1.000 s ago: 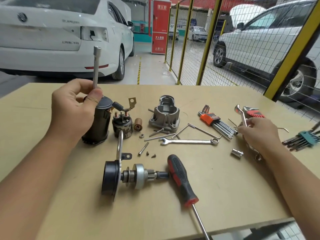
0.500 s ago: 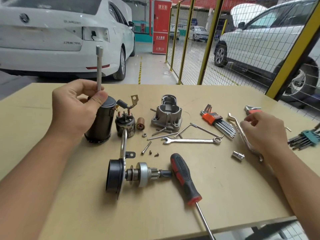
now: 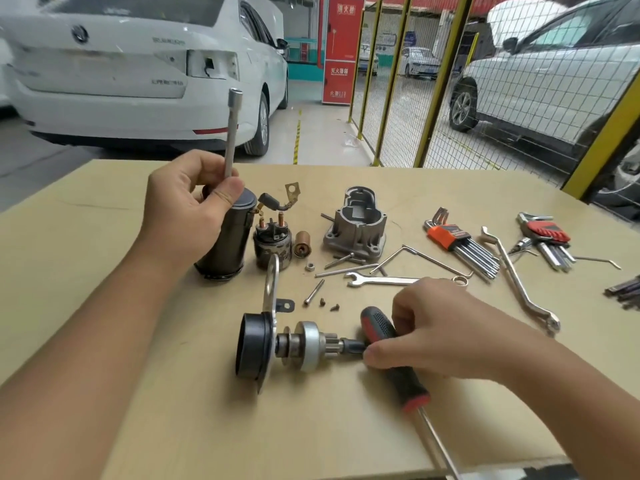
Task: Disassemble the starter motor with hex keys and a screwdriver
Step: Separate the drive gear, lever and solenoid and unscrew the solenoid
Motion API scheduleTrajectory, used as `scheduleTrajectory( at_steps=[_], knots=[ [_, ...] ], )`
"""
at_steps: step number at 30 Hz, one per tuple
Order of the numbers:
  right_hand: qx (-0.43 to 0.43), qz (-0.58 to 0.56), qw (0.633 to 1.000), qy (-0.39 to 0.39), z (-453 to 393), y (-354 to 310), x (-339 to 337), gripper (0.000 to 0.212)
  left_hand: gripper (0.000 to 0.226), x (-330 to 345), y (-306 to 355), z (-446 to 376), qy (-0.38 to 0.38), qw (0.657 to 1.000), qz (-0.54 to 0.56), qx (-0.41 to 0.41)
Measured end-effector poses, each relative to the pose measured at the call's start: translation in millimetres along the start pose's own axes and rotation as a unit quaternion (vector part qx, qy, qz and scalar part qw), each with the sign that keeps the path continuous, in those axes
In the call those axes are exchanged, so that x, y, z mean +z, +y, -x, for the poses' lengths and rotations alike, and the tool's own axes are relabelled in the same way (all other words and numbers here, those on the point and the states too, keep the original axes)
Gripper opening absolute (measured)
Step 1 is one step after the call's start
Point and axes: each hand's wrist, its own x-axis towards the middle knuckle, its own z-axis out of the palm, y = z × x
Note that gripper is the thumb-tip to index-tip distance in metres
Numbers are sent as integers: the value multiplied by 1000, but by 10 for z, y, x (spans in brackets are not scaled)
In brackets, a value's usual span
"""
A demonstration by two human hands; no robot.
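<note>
- Two hands work over a tan table [image 3: 104, 393] strewn with starter motor parts, with the armature assembly [image 3: 277, 344] lying on its side near the front middle.
- The left hand [image 3: 187, 206], behind and left of the armature assembly, has its fingers curled around a long socket driver [image 3: 231, 133] held upright, just above the black motor housing [image 3: 227, 237] that stands on end.
- The right hand [image 3: 436, 327], at the armature's shaft end, pinches the shaft tip with thumb and fingers; it may also touch the red-and-black screwdriver [image 3: 394, 358] lying beneath it.
- Behind the armature assembly stand the solenoid [image 3: 272, 242] and the grey nose housing [image 3: 356, 225], with loose bolts between them.
- To its right, beyond the right hand, lie a combination wrench [image 3: 381, 280], an orange hex key set [image 3: 460, 244] and a red hex key set [image 3: 547, 237].
</note>
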Motion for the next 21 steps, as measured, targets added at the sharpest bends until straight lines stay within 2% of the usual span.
scheduleTrajectory(
  at_steps=[2, 4, 6, 8, 10, 15, 21],
  knots=[
    [24, -68, 997, -41, -40, 31, -49, 49, 11, -8, 8, 4, -5, 1000, 1, -2],
    [40, -107, 993, -23, -78, 104, -146, 47, 10, -9, 22, 4, -11, 1000, 3, -4],
    [50, -129, 988, 68, -216, 244, -325, 50, 11, -3, 50, 6, -18, 1000, 10, -3],
    [79, -138, 973, 168, -439, 450, -544, 45, 20, 0, 84, 25, -28, 999, 20, 7],
    [112, -177, 954, 216, -679, 624, -691, 38, 32, -2, 121, 48, -39, 999, 16, 18],
    [195, -126, 943, 240, -1099, 922, -473, 41, 31, -48, 115, 50, -56, 998, 13, 16],
    [200, -67, 947, 243, -1164, 989, -420, 41, 24, -50, 63, -8, -31, 999, 13, 6]
  ],
)
